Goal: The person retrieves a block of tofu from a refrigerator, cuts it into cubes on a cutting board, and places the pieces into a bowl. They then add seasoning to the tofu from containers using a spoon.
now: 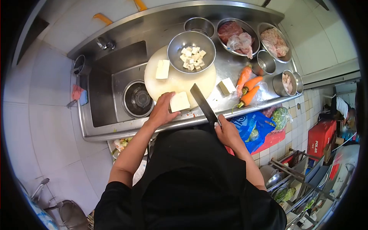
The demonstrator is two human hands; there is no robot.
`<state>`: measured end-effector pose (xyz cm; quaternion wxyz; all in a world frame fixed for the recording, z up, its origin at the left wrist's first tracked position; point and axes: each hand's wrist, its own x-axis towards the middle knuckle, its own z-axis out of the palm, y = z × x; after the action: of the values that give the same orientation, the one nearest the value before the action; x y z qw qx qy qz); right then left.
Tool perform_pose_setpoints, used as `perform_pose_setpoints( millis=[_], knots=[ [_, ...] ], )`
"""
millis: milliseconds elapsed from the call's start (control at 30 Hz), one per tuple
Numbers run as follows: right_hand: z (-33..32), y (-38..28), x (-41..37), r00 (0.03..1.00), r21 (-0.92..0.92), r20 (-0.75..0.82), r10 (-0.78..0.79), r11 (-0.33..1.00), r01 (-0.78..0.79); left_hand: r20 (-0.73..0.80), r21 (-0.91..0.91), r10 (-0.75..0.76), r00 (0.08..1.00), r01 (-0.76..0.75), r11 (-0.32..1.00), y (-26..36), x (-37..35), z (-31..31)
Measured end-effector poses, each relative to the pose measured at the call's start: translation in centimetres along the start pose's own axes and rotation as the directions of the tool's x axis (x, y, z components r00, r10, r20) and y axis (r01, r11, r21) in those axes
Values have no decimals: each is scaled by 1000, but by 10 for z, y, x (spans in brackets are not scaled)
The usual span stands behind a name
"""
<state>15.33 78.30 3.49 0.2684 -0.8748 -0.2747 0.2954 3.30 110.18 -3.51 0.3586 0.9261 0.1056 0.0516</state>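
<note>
My left hand (161,110) grips a white tofu block (179,102) at the front of the round cutting board (153,86), fingers along its left side and thumb at its near edge. My right hand (227,132) is closed round the handle of a cleaver (203,103). Its dark blade points up and left, just right of the block and apart from it. A second tofu piece (162,69) lies farther back on the board. Beside it, a steel bowl (174,46) holds tofu cubes (193,58). Another tofu block (227,86) sits on the steel counter, right of the board.
A sink (101,92) with a round strainer (138,99) lies left. Carrots (250,95) rest on the right of the counter. Behind them stand bowls of red meat (231,32) and pale meat (274,41), plus steel containers (265,62). A blue bag (253,132) sits below the counter edge.
</note>
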Motion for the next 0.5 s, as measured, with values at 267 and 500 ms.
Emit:
perform_pose_setpoints(
  millis=[267,500],
  knots=[
    [2,-36,14,996,-111,90,5,994,5,-85,52,-116,990,121,991,-5,7,17],
    [-1,-54,20,994,-166,29,-103,980,106,-175,43,-264,948,276,960,22,10,23]
  ],
)
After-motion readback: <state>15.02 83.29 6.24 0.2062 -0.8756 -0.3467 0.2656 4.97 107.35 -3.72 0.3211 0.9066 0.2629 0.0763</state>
